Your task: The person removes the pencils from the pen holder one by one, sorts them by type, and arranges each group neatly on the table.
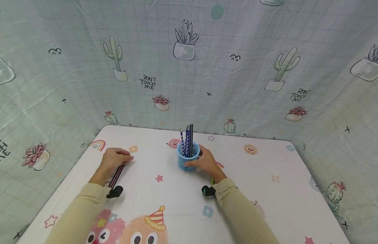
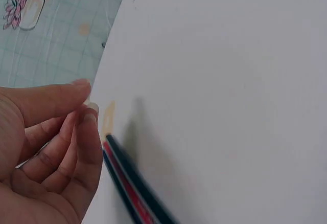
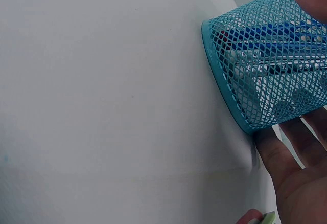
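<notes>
A light blue mesh pencil cup stands toward the back of the table. In it are blue patterned pencils and slim black ones. My right hand grips the cup from its right side, thumb across the front; the right wrist view shows other fingers beside the mesh. At the left, several dark and red pencils lie in a bundle under my left hand. Its thumb and fingertips meet with nothing visible between them, and the pencil ends show just beside the fingers.
A small green object lies by my right sleeve, partly hidden. The white tabletop carries printed stars, flowers and cartoon faces. A cactus-print cloth rises behind the table and along both sides.
</notes>
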`<control>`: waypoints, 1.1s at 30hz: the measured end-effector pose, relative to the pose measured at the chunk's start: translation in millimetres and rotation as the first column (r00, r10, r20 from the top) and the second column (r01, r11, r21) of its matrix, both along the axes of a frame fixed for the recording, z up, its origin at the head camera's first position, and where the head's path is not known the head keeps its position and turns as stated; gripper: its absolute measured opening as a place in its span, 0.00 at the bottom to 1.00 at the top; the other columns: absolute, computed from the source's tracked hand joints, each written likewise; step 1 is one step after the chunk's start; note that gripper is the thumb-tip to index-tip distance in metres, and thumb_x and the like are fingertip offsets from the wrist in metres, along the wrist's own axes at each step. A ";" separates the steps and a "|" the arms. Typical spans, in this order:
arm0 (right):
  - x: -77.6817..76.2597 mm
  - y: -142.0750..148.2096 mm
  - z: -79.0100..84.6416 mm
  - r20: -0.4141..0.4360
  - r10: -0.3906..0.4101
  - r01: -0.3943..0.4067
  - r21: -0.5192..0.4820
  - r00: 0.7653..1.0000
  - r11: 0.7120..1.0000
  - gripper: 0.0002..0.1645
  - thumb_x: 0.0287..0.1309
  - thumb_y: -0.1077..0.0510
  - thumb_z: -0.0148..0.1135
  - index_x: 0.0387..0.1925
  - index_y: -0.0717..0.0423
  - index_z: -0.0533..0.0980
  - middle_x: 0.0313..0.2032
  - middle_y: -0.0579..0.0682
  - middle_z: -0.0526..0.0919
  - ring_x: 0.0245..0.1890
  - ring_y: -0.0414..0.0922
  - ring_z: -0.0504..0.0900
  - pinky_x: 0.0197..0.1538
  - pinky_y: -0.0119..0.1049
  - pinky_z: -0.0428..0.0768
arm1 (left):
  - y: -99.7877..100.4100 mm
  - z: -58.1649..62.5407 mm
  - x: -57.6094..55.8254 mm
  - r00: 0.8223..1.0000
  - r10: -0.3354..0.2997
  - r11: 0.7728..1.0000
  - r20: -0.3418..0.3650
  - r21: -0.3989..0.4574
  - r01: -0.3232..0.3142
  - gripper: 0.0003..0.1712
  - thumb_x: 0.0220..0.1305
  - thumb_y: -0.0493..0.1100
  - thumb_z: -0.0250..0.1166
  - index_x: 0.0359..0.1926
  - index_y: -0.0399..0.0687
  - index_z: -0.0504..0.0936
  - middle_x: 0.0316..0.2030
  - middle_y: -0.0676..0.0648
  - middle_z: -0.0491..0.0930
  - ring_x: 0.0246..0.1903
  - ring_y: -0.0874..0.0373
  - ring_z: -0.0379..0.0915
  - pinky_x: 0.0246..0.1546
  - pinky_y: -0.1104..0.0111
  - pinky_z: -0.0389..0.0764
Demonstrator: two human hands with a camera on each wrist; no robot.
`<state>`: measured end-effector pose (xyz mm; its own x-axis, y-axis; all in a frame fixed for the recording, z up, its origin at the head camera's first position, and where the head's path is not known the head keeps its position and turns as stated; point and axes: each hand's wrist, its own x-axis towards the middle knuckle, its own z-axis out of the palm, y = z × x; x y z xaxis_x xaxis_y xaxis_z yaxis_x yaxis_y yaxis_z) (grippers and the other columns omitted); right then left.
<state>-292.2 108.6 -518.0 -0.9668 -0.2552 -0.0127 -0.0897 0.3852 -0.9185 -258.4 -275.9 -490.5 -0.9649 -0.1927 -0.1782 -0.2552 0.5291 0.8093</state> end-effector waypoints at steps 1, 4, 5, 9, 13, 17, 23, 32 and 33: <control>-0.1 0.2 0.0 -0.003 -0.001 0.001 0.002 1.000 1.000 0.60 0.40 0.50 0.89 0.75 0.52 0.68 0.69 0.54 0.79 0.72 0.57 0.75 0.73 0.58 0.73 | 4.1 0.6 -1.2 1.000 -0.005 1.000 -0.005 0.021 0.005 0.22 0.64 0.46 0.75 0.51 0.34 0.84 0.42 0.46 0.86 0.35 0.62 0.81 0.37 0.71 0.84; 0.0 0.2 0.1 -0.005 -0.004 0.004 0.006 1.000 1.000 0.60 0.41 0.50 0.89 0.75 0.52 0.68 0.68 0.54 0.79 0.72 0.57 0.75 0.74 0.58 0.72 | 17.9 1.0 -4.6 1.000 -0.021 0.997 -0.010 0.074 0.021 0.24 0.64 0.47 0.75 0.53 0.34 0.83 0.48 0.42 0.86 0.36 0.66 0.82 0.40 0.73 0.85; 0.0 0.1 -0.3 -0.005 -0.006 0.006 0.007 1.000 1.000 0.60 0.41 0.50 0.88 0.75 0.52 0.68 0.68 0.54 0.79 0.72 0.57 0.75 0.74 0.59 0.72 | 22.9 0.8 -5.9 1.000 -0.024 0.995 -0.008 0.099 0.025 0.25 0.64 0.47 0.75 0.54 0.34 0.83 0.49 0.41 0.86 0.36 0.67 0.83 0.41 0.74 0.86; -1.4 0.0 -2.4 -0.003 -0.011 0.011 0.009 1.000 1.000 0.60 0.40 0.50 0.89 0.75 0.52 0.68 0.69 0.53 0.79 0.71 0.57 0.75 0.74 0.59 0.72 | 44.3 1.0 -9.4 0.998 -0.067 0.981 0.000 0.185 0.066 0.28 0.66 0.48 0.74 0.60 0.34 0.80 0.56 0.38 0.86 0.41 0.66 0.85 0.48 0.72 0.87; -2.6 -0.3 -3.7 -0.003 -0.012 0.012 0.010 1.000 1.000 0.60 0.40 0.50 0.89 0.75 0.52 0.68 0.68 0.54 0.79 0.71 0.57 0.75 0.73 0.59 0.73 | 68.1 2.2 -10.4 0.994 -0.110 0.967 -0.012 0.230 0.110 0.33 0.63 0.49 0.76 0.63 0.34 0.79 0.56 0.39 0.86 0.46 0.61 0.87 0.52 0.68 0.87; -3.0 -1.3 -4.0 -0.005 -0.010 0.010 0.009 1.000 1.000 0.60 0.40 0.50 0.89 0.75 0.52 0.68 0.68 0.54 0.79 0.71 0.58 0.75 0.73 0.59 0.73 | 93.7 1.2 -9.9 0.989 -0.141 0.959 -0.053 0.240 0.149 0.36 0.60 0.50 0.79 0.64 0.34 0.79 0.56 0.38 0.86 0.50 0.57 0.86 0.54 0.66 0.86; -3.2 -2.0 -2.8 -0.010 -0.010 0.010 0.021 1.000 1.000 0.61 0.41 0.48 0.89 0.75 0.51 0.67 0.69 0.54 0.78 0.71 0.58 0.75 0.74 0.60 0.72 | 133.1 -2.2 -8.2 0.971 -0.210 0.924 -0.113 0.301 0.235 0.43 0.60 0.48 0.78 0.72 0.37 0.72 0.66 0.37 0.80 0.65 0.44 0.79 0.66 0.56 0.81; -1.1 0.5 -2.5 -0.055 -0.002 0.000 -0.027 0.998 1.000 0.51 0.45 0.50 0.86 0.71 0.51 0.72 0.64 0.53 0.83 0.67 0.55 0.79 0.72 0.56 0.76 | 190.3 0.9 -4.3 0.940 -0.243 0.867 -0.241 0.380 0.322 0.53 0.57 0.46 0.80 0.79 0.43 0.62 0.74 0.40 0.70 0.76 0.42 0.65 0.75 0.48 0.68; -0.6 0.7 -2.9 -0.058 -0.004 0.003 -0.028 0.998 1.000 0.50 0.45 0.50 0.86 0.70 0.51 0.73 0.64 0.53 0.83 0.66 0.55 0.80 0.71 0.56 0.76 | 193.7 0.1 -4.8 0.936 -0.245 0.870 -0.253 0.369 0.327 0.53 0.57 0.47 0.80 0.78 0.43 0.62 0.74 0.40 0.71 0.75 0.42 0.66 0.75 0.47 0.69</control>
<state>-292.8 109.3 -520.8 -0.9666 -0.2514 0.0504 -0.1417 0.3599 -0.9222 -263.3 -82.2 -490.4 -0.9893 0.1451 0.0134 0.0392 0.1765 0.9835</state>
